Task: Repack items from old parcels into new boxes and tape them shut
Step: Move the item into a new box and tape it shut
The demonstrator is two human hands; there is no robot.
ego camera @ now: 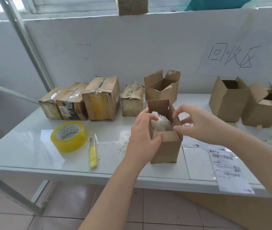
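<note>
**Both hands working at the open small box**

A small box (165,146) is standing upright near the front middle of the white bench (32,146), its top flaps open. A white item in clear plastic wrap (161,123) is sitting inside it, showing below the rim.

The left hand (142,130) is gripping the box's left wall, its fingers (153,117) hooking over the rim into the opening and the thumb pressing on the front face. The right hand (198,125) is reaching in from the right, its fingers curling and pinching the edge of the right flap between forefinger and thumb.

A roll of yellow tape (69,136) is lying to the left of the box, with a yellow utility knife (93,153) just beside it. A row of taped old parcels (101,98) is lining the wall behind, next to a torn-open carton (161,87). Two more open cartons (228,100) are standing at the right. A shipping label (226,165) is lying at the bench's front right edge.
</note>
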